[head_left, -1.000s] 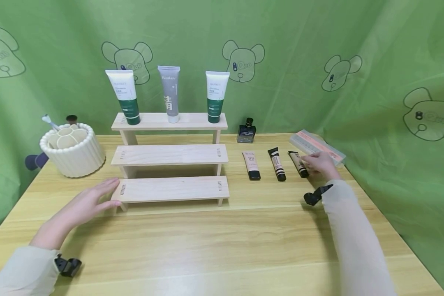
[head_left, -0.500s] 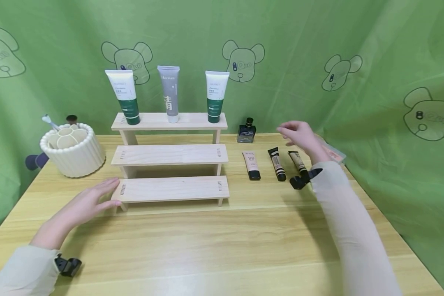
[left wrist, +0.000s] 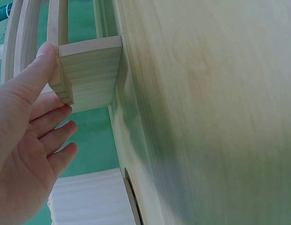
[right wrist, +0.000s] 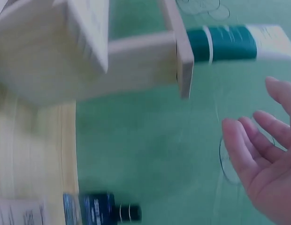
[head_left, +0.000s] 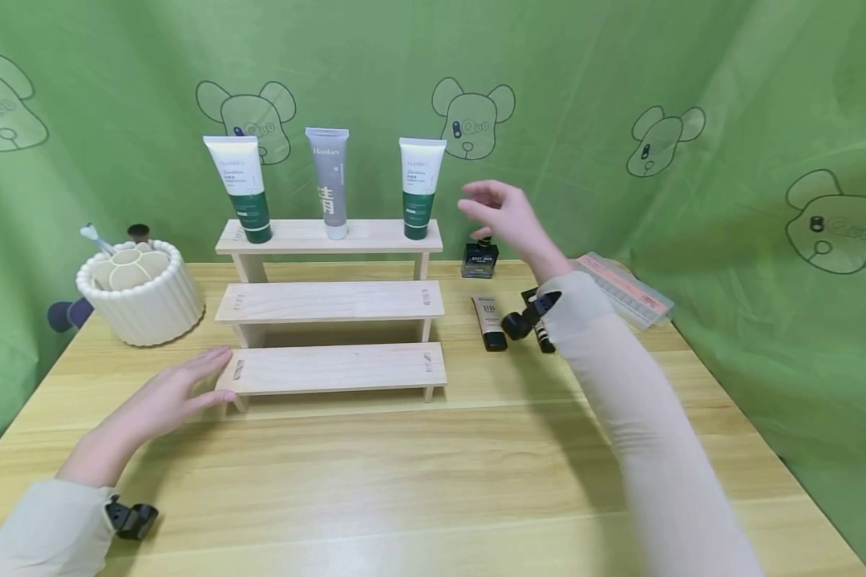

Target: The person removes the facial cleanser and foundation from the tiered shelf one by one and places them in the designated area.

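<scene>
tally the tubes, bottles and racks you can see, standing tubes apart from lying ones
Standing tubes: 3
Lying tubes, one partly covered: 2
Bottle: 1
Rack: 1
Total: 7

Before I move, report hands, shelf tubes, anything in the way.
Left hand touching wooden rack. Right hand empty, near rightmost shelf tube. Shelf tubes all standing. Nothing visible between hand and tube.

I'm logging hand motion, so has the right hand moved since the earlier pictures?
Yes. In the head view the right hand has moved left and upward, from right of the dark bottle to just above it in the image.
</scene>
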A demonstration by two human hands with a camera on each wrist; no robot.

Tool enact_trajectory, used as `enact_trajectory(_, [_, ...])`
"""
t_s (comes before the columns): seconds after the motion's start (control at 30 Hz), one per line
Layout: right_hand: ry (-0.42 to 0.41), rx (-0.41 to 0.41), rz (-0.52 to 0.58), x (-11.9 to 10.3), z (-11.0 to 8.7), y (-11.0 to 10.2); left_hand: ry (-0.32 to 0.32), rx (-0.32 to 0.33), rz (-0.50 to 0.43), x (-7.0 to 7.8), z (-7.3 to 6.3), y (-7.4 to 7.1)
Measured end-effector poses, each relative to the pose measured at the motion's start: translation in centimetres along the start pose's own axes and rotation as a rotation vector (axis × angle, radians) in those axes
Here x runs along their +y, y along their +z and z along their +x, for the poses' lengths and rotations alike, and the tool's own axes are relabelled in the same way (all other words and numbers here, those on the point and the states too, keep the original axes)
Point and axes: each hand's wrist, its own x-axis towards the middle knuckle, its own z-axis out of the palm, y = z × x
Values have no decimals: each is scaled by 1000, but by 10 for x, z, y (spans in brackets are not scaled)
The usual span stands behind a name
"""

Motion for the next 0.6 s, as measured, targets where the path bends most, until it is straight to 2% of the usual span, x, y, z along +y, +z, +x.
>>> enact_trajectory(0.37, [-43, 54, 263, -18, 14, 31, 2, 5, 7, -2, -1, 1])
enact_trajectory(0.6, [-28, 66, 308, -24, 17, 40, 3, 6, 10, -3, -1, 1])
